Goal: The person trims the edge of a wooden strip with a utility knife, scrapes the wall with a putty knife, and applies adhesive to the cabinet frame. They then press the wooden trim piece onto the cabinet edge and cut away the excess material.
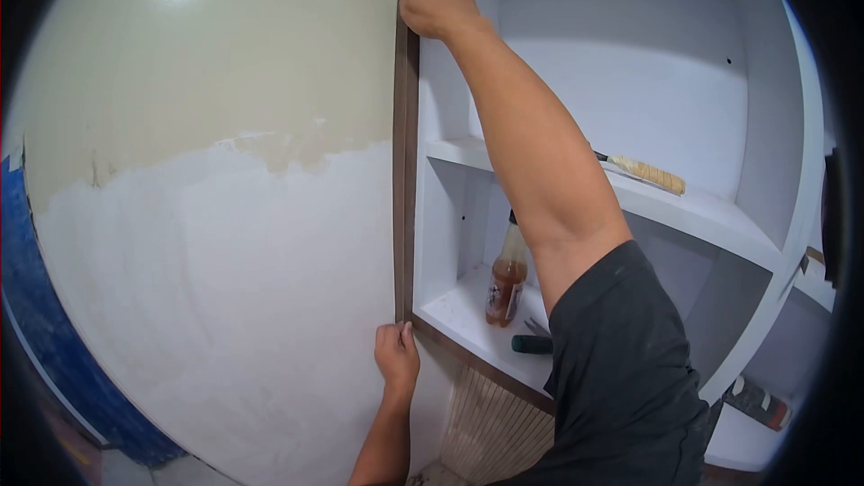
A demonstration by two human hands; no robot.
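Note:
A long brown trim strip [405, 171] runs upright along the left edge of the white shelf unit [540, 182], where it meets the wall. High up, my right hand [443, 2] grips the strip, its fingers bent over the edge. Down at the lower corner, my left hand [397, 358] is closed on the strip's bottom end, with fingers and thumb together. A sauce bottle [507, 288] with reddish-brown contents stands on the lower shelf. Beside it lies a tool with a dark green handle [531, 344], partly hidden by my right sleeve.
A brush-like tool with a tan, wrapped end [648, 173] lies on the middle shelf. The wall [216, 243] is beige above and whitish below. Blue covering [63, 342] borders it at left. A dark, box-like item [759, 403] rests at lower right. Ribbed panelling [495, 418] shows below the unit.

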